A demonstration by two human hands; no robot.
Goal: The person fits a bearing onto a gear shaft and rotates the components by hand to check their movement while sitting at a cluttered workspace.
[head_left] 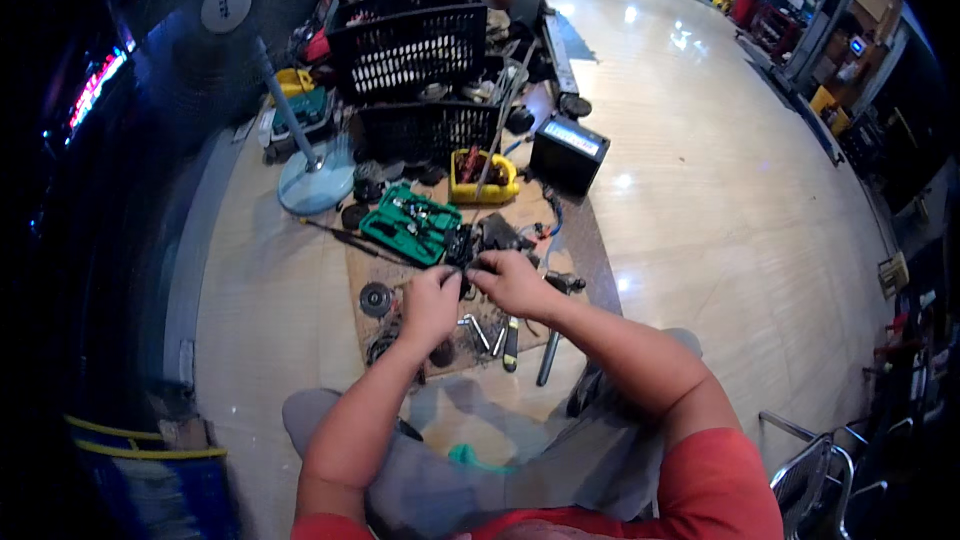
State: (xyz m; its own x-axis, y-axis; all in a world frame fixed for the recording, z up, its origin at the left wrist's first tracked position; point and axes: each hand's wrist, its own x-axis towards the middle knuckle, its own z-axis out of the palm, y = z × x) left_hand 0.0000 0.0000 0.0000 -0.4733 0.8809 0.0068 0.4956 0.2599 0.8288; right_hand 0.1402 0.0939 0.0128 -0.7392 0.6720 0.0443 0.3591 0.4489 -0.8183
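Looks mid-job; nothing visibly finished, handwork left; open floor [720, 160] right of right hand [512, 283]; brown board [478, 361] below it, right edge near; open green case [384, 228] just ahead of left hand [430, 305], tight there; small dark part [466, 286] between hands; both curled inward, can't tell if gripping.

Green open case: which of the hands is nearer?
Left. The left hand is just short of the near edge of the green case; the right hand is farther off, to the right.
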